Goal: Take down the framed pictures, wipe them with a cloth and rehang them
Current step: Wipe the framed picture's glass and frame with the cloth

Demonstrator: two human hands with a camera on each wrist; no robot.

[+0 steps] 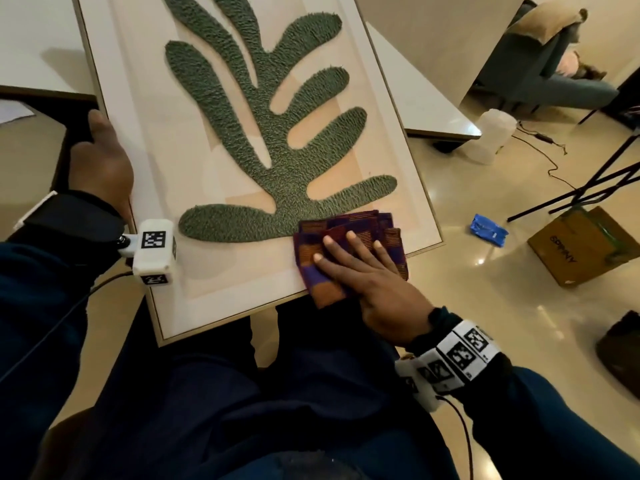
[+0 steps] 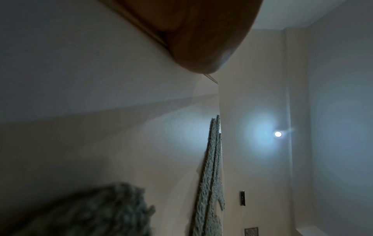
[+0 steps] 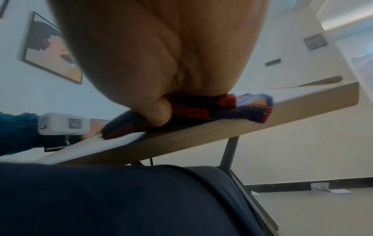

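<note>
Over a glossy floor [image 1: 485,306], left hand [image 1: 100,161] grips green-leaf framed picture [image 1: 242,278]; flat right hand [image 1: 363,271] presses checked cloth [image 1: 311,251].

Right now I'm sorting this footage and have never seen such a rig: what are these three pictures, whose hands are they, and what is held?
No machine here: a person wears three cameras, one on the head and one on each wrist. The head view looks down at a framed picture of a green leaf shape, lying tilted over the lap. The left hand holds its left edge. The right hand presses a folded checked cloth flat on the glass, near the lower right corner. The right wrist view shows that palm and cloth from below; the left wrist view skims along the picture toward the ceiling.
</note>
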